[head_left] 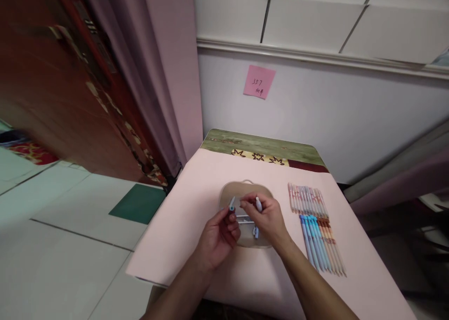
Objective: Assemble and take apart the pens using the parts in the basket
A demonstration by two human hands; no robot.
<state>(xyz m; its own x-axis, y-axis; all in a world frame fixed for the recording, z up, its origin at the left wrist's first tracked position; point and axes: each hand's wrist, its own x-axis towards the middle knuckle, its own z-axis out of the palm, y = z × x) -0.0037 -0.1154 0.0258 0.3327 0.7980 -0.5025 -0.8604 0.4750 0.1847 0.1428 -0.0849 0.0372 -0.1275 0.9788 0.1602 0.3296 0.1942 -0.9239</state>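
My left hand (220,233) is closed around a pale blue-grey pen part (232,202), its teal-ringed end facing me. Close beside it, my right hand (268,219) has thumb and index finger pinched together; whatever is at their tips is too small to make out. A white pen barrel piece (258,203) sticks up from between the fingers of that same hand. Both hands are over a beige rounded board (229,187) with a small loop at its top. Thin white rods (243,221) and a small blue pen piece (256,233) lie on the board, partly hidden by my hands.
On the pink-covered table (168,236), right of the board, lie a row of whitish-red pens (308,199) and, nearer me, blue pens (314,243) beside brown-topped pens (331,245). A pink note (259,82) is on the wall behind. A wooden door (87,105) stands left.
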